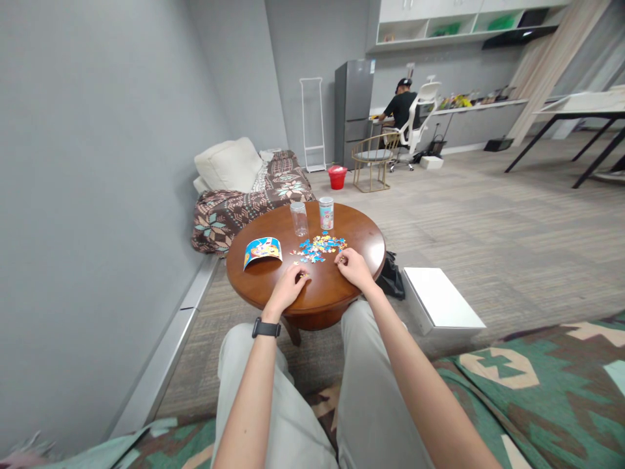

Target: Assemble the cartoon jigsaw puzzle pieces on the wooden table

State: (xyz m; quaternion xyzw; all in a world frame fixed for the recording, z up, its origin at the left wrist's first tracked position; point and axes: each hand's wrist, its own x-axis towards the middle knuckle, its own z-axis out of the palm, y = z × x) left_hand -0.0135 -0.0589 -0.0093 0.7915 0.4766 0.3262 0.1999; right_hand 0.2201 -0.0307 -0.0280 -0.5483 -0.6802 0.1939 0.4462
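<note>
Loose jigsaw puzzle pieces point(319, 246) lie in a colourful heap on the round brown wooden table point(258, 223). At the heap's near left, my left hand point(289, 286) is closed in a pinch on a small puzzle piece point(301, 275), mostly hidden by the fingers. My right hand point(354, 268) pinches another puzzle piece point(342, 260) at the heap's right edge. Left of the heap stands a curved picture card point(263, 251) with a cartoon print. Behind the pieces are a clear empty jar point(299, 221) and a printed can point(326, 213).
A white box point(442, 298) sits on the floor right of the table, near a black bag point(392, 277). A patterned sofa point(254, 189) is behind at left. Further back are a red bucket point(336, 177), a metal chair point(374, 159) and a seated person point(403, 107).
</note>
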